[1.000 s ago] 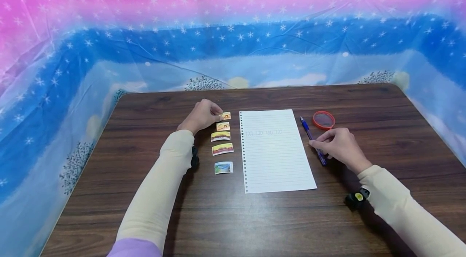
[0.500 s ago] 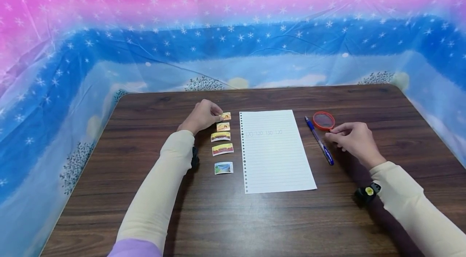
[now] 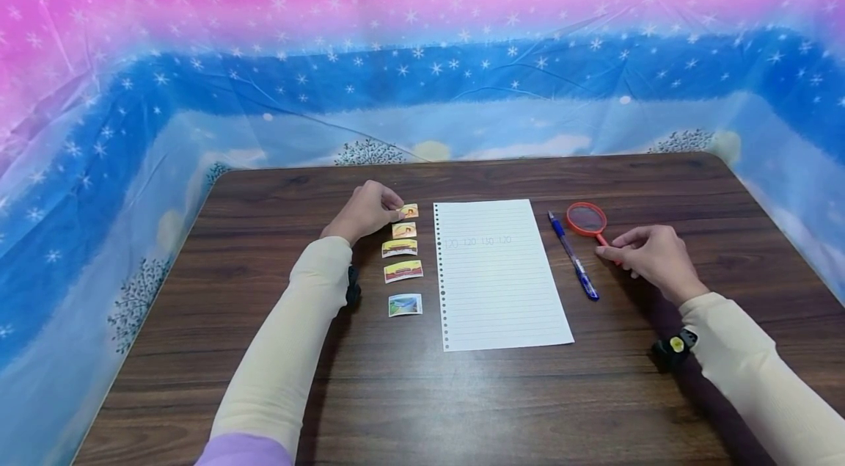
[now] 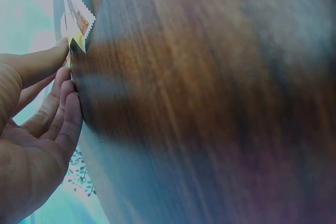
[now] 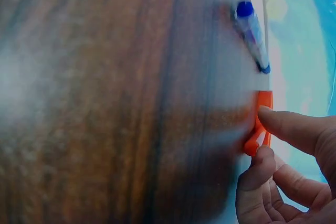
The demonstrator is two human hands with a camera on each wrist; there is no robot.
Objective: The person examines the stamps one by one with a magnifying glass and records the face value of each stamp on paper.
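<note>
At the far end of a column of small perforated stamps, my left hand (image 3: 365, 211) pinches the left edge of the topmost stamp (image 3: 411, 210), which lies on the table. Below it run a second orange stamp (image 3: 404, 230), two yellow-and-red stamps (image 3: 403, 271) and a landscape stamp (image 3: 405, 305). The left wrist view has thumb and fingertips (image 4: 64, 45) right at a stamp's edge. On the right, my right hand (image 3: 655, 260) holds the handle of a red magnifying glass (image 3: 586, 219) between thumb and fingers. Its orange-red handle (image 5: 264, 99) shows close up in the right wrist view.
A lined sheet of paper (image 3: 505, 297) with faint handwritten numbers lies between the hands. Beside its right edge is a blue pen (image 3: 573, 257). The brown wooden table (image 3: 502, 407) is backed by a pink and blue snowflake cloth (image 3: 422, 70).
My right hand has moved right, away from the pen, and now holds the magnifying glass handle, which shows beyond the fingertips. The pen has shifted slightly. My left hand stays put.
</note>
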